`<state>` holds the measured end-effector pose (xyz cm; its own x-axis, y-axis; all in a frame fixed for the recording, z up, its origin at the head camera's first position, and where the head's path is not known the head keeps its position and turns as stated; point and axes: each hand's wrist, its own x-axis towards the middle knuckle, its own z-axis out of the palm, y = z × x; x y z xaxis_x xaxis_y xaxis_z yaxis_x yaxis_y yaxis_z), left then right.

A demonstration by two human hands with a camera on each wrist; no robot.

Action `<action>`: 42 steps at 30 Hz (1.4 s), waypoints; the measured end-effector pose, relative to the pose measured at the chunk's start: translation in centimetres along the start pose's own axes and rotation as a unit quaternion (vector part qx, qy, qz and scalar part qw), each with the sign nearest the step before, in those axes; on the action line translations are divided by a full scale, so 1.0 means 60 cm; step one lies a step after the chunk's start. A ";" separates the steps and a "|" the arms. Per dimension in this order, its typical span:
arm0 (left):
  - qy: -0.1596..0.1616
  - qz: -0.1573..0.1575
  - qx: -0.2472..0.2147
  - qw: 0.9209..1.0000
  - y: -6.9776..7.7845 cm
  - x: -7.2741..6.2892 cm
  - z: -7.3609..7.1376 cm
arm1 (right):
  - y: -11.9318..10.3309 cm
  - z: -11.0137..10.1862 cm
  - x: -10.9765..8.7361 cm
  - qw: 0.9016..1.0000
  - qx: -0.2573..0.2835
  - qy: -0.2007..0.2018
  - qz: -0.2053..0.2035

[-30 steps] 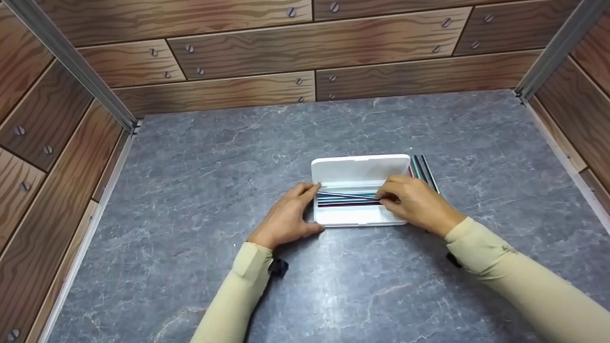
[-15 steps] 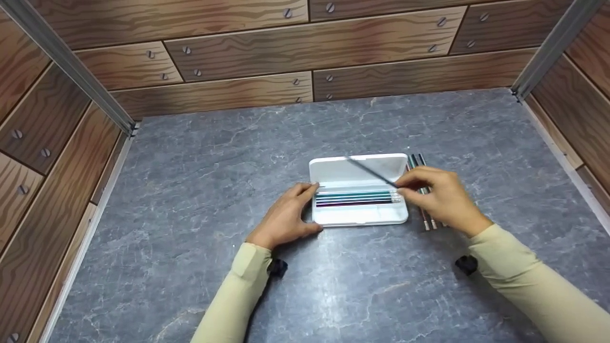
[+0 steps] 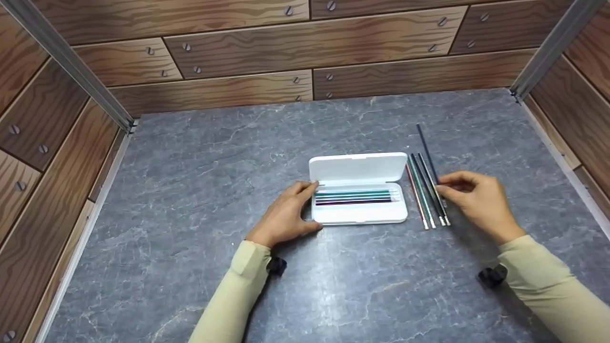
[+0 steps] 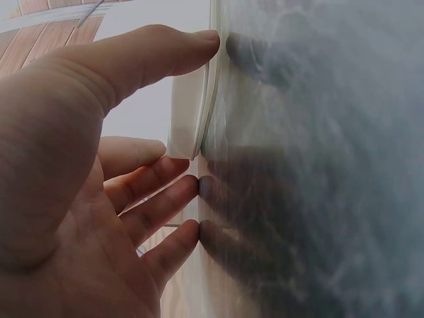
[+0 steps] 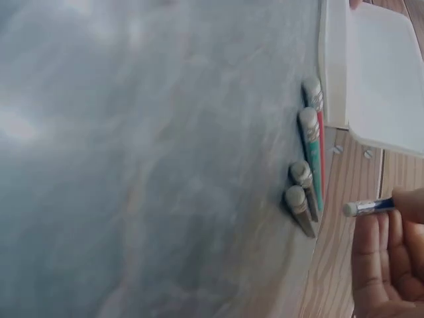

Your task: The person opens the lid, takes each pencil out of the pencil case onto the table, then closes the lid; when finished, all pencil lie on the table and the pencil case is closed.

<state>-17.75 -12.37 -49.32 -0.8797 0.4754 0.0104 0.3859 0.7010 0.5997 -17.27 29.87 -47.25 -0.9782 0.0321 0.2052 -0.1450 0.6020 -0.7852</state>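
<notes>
My left hand (image 3: 285,213) holds the left end of an opened white pencil case (image 3: 352,216), thumb at its front corner and index finger near the hinge. Several pencils (image 3: 352,197) in teal, blue and purple lie side by side in the case, erasers to the right. To the right of the case my right hand (image 3: 481,202) pinches a dark blue pencil (image 3: 425,147) near its eraser end, the other end pointing away. The white eraser (image 5: 349,209) sticks out past the thumb in the right wrist view. Beside it several pencils (image 3: 422,195), red, green and dark, lie on the tabletop.
The case's raised lid (image 3: 358,168) leans back behind the tray. All of this is on a grey marbled tabletop (image 3: 228,157), bounded by wood-patterned walls (image 3: 238,57) at the back and sides, with metal posts (image 3: 548,57) in the corners.
My right hand has lifted the pencil out of the case, carried it right and swung it to point away, alongside the pencils on the tabletop. My left hand has stayed at the case.
</notes>
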 end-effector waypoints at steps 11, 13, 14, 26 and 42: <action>0.007 0.008 -0.001 1.000 -0.002 -0.002 0.001 | 0.024 -0.013 -0.008 0.994 -0.054 -0.051 0.083; 0.005 0.006 0.000 1.000 -0.002 -0.001 0.002 | 0.025 -0.014 -0.007 0.992 -0.059 -0.058 0.099; 0.004 0.005 0.000 1.000 -0.001 -0.001 0.002 | 0.026 -0.014 -0.007 0.991 -0.063 -0.060 0.106; 0.007 0.009 -0.002 1.000 -0.002 -0.001 0.000 | 0.029 -0.020 -0.003 0.982 -0.097 -0.094 0.131; 0.002 0.001 -0.003 1.000 -0.001 -0.001 0.001 | 0.022 -0.017 -0.002 0.981 -0.074 -0.109 0.145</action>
<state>-17.73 -12.40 -49.44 -0.8804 0.4740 0.0154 0.3859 0.6972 0.6041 -17.19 31.48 -47.73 -0.9861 0.0569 -0.1560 0.1505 0.7028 -0.6953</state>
